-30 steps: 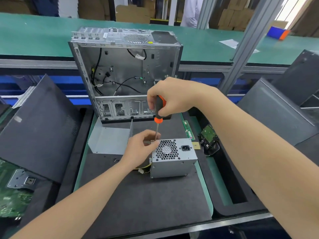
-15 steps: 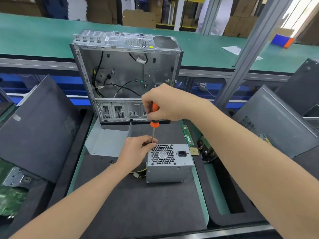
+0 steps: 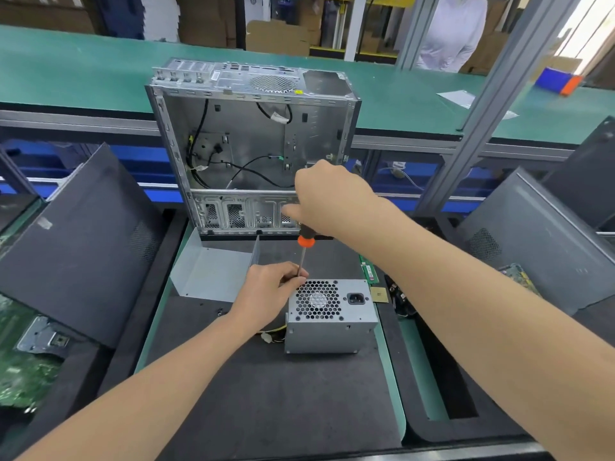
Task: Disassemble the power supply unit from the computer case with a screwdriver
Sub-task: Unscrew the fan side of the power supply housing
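On the dark mat [image 3: 266, 404], near its middle, the power supply unit [image 3: 329, 331] stands outside the case with its fan grille upward. At the unit's far left corner the left hand [image 3: 269, 294] pinches the thin shaft of the screwdriver [image 3: 305, 241] and guides the tip. Above it the right hand [image 3: 329, 197] is wrapped around the handle, and only the orange collar shows below the fingers. Compared with one second ago, both hands stay at the same corner, but the right hand now covers more of the handle. Probably it is turning, so this screw is not yet out. At the mat's far edge stands the open computer case [image 3: 246, 144], with only loose cables inside.
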Motion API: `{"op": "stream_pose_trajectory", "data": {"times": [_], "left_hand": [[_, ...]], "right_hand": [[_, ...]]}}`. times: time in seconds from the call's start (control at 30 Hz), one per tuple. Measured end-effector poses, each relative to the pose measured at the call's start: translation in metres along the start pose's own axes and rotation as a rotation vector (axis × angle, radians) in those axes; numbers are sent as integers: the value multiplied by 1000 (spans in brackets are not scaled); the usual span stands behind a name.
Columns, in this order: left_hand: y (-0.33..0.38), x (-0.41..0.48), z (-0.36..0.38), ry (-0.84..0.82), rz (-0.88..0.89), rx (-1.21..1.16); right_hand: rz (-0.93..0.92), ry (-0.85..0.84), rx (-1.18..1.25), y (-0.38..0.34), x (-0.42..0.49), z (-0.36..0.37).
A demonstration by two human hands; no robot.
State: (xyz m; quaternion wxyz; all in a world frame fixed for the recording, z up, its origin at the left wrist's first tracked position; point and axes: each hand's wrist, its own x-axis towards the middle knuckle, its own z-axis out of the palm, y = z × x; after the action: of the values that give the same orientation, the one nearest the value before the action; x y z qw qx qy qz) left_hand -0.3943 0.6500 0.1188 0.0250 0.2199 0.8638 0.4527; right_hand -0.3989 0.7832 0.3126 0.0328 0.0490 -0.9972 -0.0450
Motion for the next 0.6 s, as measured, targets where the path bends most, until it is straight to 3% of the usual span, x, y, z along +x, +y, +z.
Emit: {"op": "stream_pose_trajectory", "data": {"times": [0.2,0.43,0.53,0.6], "left_hand": [[0,-1,-1,1,22,1],[-2,-3,3,39,34,1],[-1,-3,4,58,41,20],[0,-3,4,58,32,29]], "right_hand": [[-370,-154,173,21,0,-17],[-510,-267,177,28,2,-28],[-451,-187,156,21,-4,-23],[-229,1,24,13,-7,-12]]}}
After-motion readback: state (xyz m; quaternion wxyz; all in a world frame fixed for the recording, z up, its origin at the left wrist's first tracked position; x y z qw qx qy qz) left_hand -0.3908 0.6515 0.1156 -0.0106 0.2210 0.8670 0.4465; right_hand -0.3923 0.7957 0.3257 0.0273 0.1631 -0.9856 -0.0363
